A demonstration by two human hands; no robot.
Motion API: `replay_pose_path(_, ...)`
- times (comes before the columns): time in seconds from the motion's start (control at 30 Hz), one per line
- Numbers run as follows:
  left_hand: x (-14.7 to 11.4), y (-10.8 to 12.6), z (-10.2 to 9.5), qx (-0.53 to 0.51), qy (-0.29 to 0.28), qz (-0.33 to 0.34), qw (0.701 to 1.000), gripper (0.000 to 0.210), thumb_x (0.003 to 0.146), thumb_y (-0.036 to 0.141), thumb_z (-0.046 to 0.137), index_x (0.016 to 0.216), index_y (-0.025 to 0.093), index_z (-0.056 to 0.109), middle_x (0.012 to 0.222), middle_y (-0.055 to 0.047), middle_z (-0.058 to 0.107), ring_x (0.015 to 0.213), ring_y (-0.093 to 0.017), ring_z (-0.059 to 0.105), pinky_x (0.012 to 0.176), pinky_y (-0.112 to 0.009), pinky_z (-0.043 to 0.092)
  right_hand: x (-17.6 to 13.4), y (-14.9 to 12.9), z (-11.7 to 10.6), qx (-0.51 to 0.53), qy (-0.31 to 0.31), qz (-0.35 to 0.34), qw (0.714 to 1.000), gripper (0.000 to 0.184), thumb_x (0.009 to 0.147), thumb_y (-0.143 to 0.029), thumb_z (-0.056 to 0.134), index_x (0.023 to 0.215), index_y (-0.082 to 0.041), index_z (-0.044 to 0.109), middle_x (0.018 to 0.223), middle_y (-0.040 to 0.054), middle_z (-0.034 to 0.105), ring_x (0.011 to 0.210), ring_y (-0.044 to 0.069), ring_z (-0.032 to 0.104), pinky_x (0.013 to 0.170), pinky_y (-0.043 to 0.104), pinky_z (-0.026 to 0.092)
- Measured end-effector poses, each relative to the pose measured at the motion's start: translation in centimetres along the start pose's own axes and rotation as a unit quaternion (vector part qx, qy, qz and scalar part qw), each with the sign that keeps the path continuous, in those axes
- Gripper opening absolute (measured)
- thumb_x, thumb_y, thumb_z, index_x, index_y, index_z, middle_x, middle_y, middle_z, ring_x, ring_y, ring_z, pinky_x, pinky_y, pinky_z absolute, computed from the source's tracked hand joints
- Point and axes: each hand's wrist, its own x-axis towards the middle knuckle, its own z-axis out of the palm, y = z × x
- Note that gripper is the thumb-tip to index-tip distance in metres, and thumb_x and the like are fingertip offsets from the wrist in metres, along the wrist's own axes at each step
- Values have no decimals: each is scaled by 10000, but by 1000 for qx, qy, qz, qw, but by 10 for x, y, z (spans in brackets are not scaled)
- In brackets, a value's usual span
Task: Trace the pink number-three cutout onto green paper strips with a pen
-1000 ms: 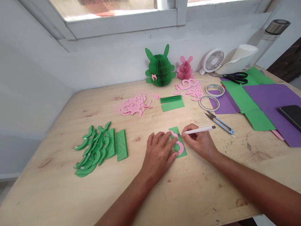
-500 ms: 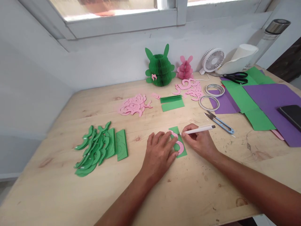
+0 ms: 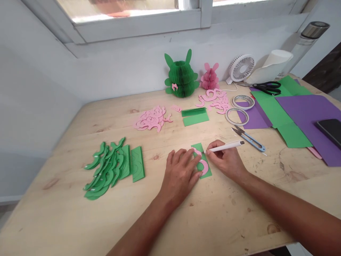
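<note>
My left hand [image 3: 181, 170] lies flat with its fingers stretched out, pressing a curved pink paper cutout [image 3: 204, 167] onto a small green paper rectangle [image 3: 197, 146]. Between the fingers and thumb of my right hand [image 3: 225, 156] is a white pen [image 3: 227, 146]. Its tip is at the right edge of the pink cutout, over the green rectangle. To the left sit a stack of wavy green cutouts [image 3: 105, 174] and a green strip with curved lines drawn on it [image 3: 137, 164]. Part of the pink cutout is hidden under my left fingers.
Pink cutouts [image 3: 151, 119] and folded green paper [image 3: 195, 118] lie beyond my hands. Blue thread snips [image 3: 252, 140], tape rolls [image 3: 237, 117], black scissors [image 3: 268, 87], purple paper [image 3: 306, 113] and a phone [image 3: 330, 131] are at right. Paper rabbits [image 3: 182, 80] and a fan [image 3: 242, 67] stand behind.
The pen in my right hand has shifted very slightly along the cutout's edge. My left hand stays in place, and the other things look unmoved.
</note>
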Motion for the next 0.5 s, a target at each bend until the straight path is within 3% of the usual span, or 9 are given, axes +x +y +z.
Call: replay_pose_path(0.5,0,0,1,2,5,2,1000,340,880,278,570,1217,242,591,1315,-62,563,1157,-300,472,1025,-543,324,1,1,1,3,3,0,1000,71,782,-255,568,759,-189,577,625,-25,522,511,104,437,483,233,335)
